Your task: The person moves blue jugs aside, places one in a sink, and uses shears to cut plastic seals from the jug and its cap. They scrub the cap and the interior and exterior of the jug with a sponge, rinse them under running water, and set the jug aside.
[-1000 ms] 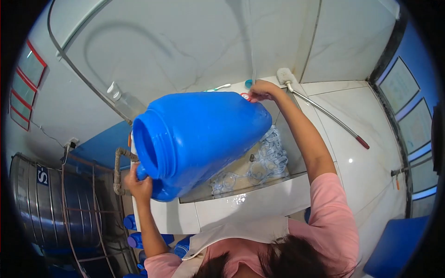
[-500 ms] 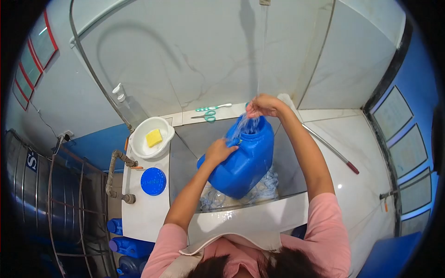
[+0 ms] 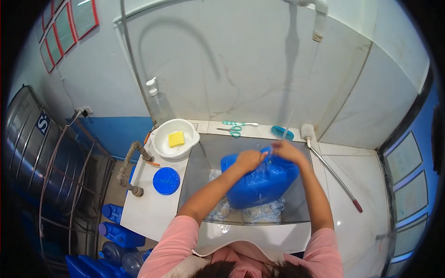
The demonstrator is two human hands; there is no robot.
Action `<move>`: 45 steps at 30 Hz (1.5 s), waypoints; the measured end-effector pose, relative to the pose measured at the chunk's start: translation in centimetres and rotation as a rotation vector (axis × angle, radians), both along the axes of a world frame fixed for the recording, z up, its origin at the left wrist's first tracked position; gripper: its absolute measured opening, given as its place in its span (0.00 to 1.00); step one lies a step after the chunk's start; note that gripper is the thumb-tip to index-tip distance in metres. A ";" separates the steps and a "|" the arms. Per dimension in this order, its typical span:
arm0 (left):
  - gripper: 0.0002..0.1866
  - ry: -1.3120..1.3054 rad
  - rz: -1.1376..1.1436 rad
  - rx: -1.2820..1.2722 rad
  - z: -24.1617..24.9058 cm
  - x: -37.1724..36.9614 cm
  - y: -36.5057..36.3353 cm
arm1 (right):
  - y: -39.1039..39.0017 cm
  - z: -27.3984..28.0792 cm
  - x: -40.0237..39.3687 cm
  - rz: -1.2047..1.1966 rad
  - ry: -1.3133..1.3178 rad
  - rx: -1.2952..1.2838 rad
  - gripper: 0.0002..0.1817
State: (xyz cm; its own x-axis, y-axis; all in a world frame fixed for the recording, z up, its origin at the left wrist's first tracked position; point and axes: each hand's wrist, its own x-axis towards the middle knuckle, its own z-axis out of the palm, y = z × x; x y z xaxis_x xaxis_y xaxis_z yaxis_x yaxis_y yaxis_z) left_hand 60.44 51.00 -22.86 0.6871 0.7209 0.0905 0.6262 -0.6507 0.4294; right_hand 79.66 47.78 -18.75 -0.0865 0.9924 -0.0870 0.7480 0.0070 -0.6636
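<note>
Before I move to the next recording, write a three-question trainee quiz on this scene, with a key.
1. Which item lies in the white basin?
(a) a cup
(b) a yellow sponge
(c) a bottle

2. True or false: the round blue lid rests on top of the blue jug.

3. What lies on the ledge beside the green-and-white brush?

Key:
1. b
2. False; it lies on the white counter.
3. Scissors.

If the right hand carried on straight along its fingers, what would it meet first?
Probably the left hand, which lies just across the top of the blue jug from the right hand; depth is unclear, so it might pass above.
</note>
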 end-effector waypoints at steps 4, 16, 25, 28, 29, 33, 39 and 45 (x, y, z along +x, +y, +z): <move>0.27 -0.181 0.089 -0.096 -2.8 -0.8 -2.8 | -4.8 -2.8 -6.1 -0.062 -0.597 0.486 0.39; 0.32 -0.938 0.939 -1.178 -12.0 -22.7 -6.8 | -2.4 4.8 -9.7 -0.081 -0.628 0.923 0.28; 0.32 -1.495 0.480 -1.239 -6.0 -21.7 -10.9 | -1.8 19.0 -6.0 -0.334 -0.305 1.027 0.26; 0.33 -1.332 0.617 -1.454 -5.7 -25.3 -13.6 | 0.0 18.1 -5.3 -0.321 -0.492 0.535 0.25; 0.33 -1.217 0.622 -1.447 -3.5 -27.5 -14.4 | -0.7 18.1 -6.1 -0.366 -0.448 0.525 0.25; 0.25 -1.336 0.686 -0.625 9.7 -31.0 -14.6 | -0.4 15.5 -1.9 -0.383 -0.069 0.762 0.18; 0.26 -1.520 0.745 -0.643 0.7 -25.6 -12.6 | -0.4 17.6 -1.6 -0.334 0.080 0.736 0.15; 0.33 -1.523 0.550 -0.876 7.1 -31.4 -15.7 | -0.3 18.9 -3.5 -0.446 -0.322 0.594 0.18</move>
State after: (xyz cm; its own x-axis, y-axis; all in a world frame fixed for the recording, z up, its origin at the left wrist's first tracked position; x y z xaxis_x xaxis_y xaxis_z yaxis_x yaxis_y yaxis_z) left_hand 29.07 35.30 -15.81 0.0776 0.9862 -0.1464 -0.5442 0.1649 0.8226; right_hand 76.12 47.50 0.15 0.2678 0.8158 0.5126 0.9175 -0.0535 -0.3941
